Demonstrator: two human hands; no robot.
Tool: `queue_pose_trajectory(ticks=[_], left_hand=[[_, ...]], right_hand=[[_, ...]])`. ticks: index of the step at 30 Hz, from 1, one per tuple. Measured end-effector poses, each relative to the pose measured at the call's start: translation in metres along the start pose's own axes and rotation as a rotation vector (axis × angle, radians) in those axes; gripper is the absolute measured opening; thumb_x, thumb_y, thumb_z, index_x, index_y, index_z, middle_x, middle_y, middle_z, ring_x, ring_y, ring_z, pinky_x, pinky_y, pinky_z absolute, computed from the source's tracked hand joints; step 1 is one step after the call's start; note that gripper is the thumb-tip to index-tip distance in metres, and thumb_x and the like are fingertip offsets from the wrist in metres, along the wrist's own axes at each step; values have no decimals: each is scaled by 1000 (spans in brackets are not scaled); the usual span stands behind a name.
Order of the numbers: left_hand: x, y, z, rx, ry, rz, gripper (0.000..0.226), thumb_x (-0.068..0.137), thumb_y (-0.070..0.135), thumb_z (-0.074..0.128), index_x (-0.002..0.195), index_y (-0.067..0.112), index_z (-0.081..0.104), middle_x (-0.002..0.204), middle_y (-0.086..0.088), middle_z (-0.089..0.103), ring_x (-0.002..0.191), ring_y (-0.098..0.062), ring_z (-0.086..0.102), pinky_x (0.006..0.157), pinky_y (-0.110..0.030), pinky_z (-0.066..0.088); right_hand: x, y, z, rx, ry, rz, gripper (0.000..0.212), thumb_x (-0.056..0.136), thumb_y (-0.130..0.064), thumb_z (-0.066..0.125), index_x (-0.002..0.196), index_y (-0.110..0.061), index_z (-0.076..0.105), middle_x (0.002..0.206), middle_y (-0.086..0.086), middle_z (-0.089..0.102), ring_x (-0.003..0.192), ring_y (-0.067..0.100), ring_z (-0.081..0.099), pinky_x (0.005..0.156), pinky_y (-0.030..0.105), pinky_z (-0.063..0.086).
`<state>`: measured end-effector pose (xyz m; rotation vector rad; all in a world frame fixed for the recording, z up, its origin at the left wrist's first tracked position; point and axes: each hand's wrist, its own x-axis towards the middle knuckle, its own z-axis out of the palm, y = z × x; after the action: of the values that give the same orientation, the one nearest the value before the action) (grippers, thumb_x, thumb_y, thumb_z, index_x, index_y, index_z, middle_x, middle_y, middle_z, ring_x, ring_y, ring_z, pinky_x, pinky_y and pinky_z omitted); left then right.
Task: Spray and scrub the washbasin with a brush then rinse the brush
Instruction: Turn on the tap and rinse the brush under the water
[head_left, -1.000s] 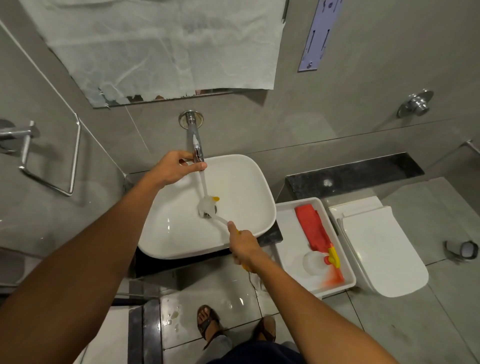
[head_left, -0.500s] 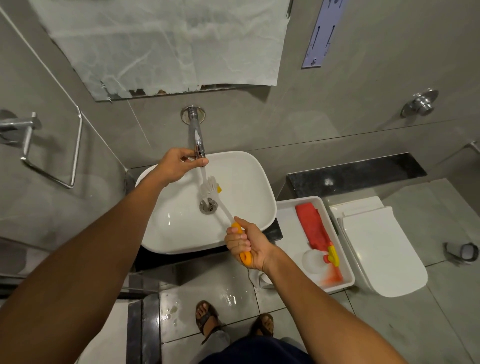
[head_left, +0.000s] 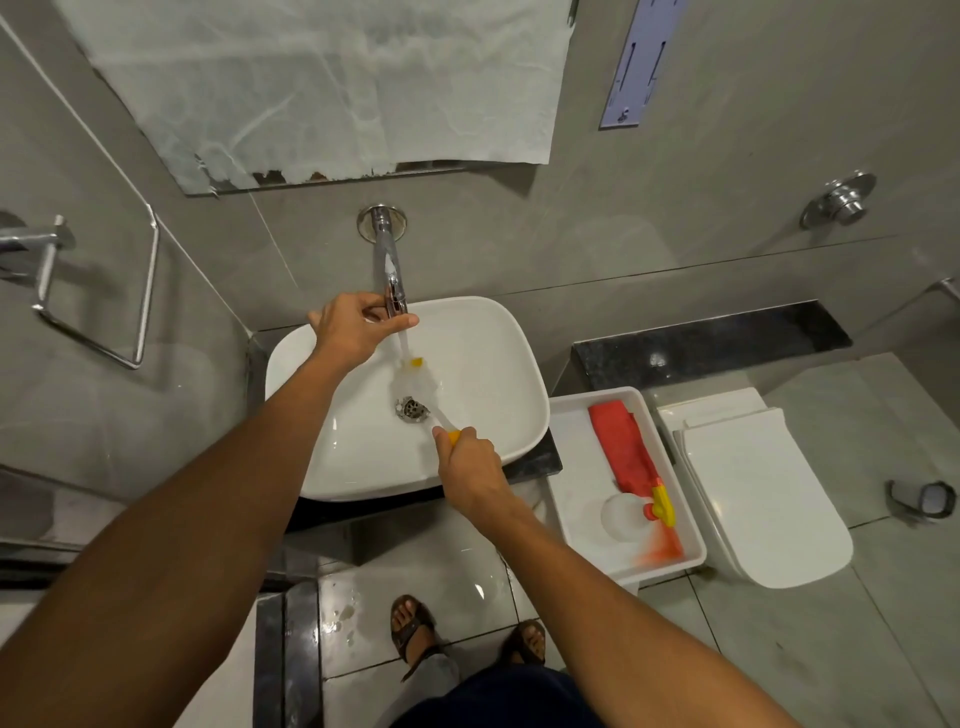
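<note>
The white washbasin (head_left: 483, 358) sits below a chrome wall tap (head_left: 388, 265) from which water runs. My left hand (head_left: 353, 327) grips the tap's end. My right hand (head_left: 467, 467) holds the orange handle of a brush (head_left: 415, 379), whose white bristle head with a yellow tip lies blurred under the stream, just above the drain (head_left: 412, 409). A clear spray bottle (head_left: 631, 512) with a yellow and red trigger lies in the white tray (head_left: 576, 431) to the right of the basin.
A red cloth (head_left: 621, 449) lies in the tray beside the bottle. A white toilet (head_left: 753, 488) with its lid down stands further right, under a dark ledge (head_left: 717, 340). A chrome towel ring (head_left: 98, 291) hangs on the left wall. The floor tiles near my sandalled feet are wet.
My right hand moved forward over the basin's front edge, pushing the brush head up under the running water. The left hand stayed on the tap.
</note>
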<state>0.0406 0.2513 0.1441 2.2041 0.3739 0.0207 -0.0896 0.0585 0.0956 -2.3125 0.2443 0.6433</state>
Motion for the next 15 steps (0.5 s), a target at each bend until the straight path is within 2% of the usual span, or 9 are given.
queue_pose_trajectory(ticks=[1,3,7,10,12,15], left_hand=[[-1,2,1,22,30,-10,46,79,59,88,109,24,85,99,-2,81,118,-28,63,108,-40,32],[-4,4,2,64,65,-25,47,76,63,87,103,25,85,93,-2,81,114,-26,63,99,-39,25],[1,9,6,88,129,-134,48,63,71,91,75,26,79,71,7,73,101,-24,66,95,-41,17],[6,15,13,90,192,-253,54,56,67,97,64,24,67,75,7,72,96,-24,63,107,-51,19],[5,22,20,45,224,-313,55,59,58,100,67,22,59,77,5,68,96,-26,64,112,-56,19],[1,32,29,-5,246,-374,55,64,49,100,67,21,53,80,-1,63,101,-33,66,93,-46,22]], right_hand=[[1,1,1,5,-2,7,59,106,-58,30,121,-5,54,120,18,61,110,37,62,84,42,48],[2,5,1,20,-8,16,58,106,-58,31,118,-6,54,120,18,61,109,37,62,87,43,50],[2,11,3,20,-8,15,51,106,-58,32,110,-11,51,111,15,61,100,32,64,85,44,57],[3,10,7,-68,-21,-49,40,108,-51,37,113,-14,52,107,12,58,94,29,63,80,40,58],[2,6,9,-25,-5,-54,43,106,-56,35,105,-15,49,106,13,61,87,26,60,73,36,52],[1,2,7,-20,29,-79,52,105,-61,32,104,-12,50,105,15,63,87,29,60,74,38,49]])
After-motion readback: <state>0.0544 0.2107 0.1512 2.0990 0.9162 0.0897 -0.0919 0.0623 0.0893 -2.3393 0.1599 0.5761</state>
